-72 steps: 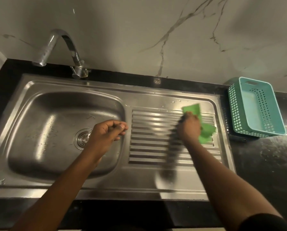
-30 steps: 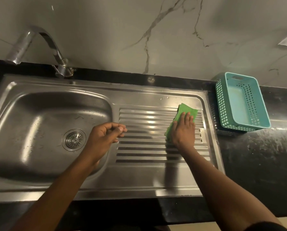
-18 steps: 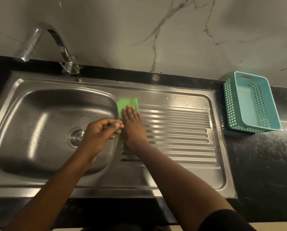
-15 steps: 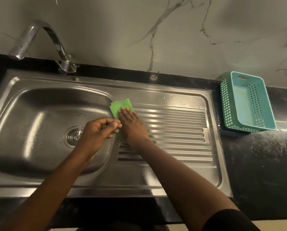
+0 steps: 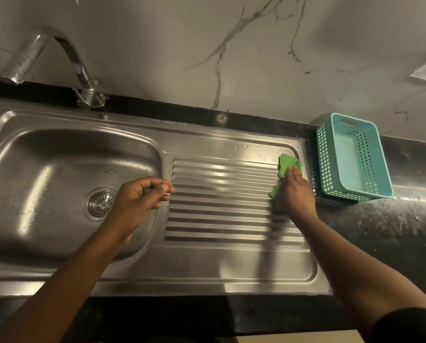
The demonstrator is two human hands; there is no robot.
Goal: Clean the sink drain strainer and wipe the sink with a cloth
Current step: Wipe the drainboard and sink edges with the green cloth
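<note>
A stainless steel sink has a basin on the left and a ribbed drainboard on the right. The round drain strainer sits in the basin floor. A green cloth lies at the drainboard's far right corner. My right hand presses on it with flat fingers and covers most of it. My left hand hovers over the basin's right edge with its fingers loosely curled, and nothing shows in it.
A curved chrome faucet rises behind the basin at the back left. A teal perforated plastic basket stands right beside the drainboard on the black counter. A marble wall runs along the back. Water drops dot the basin.
My right hand swept the green cloth from the drainboard's left end, next to my left hand, across to its far right corner. The left hand stayed in place.
</note>
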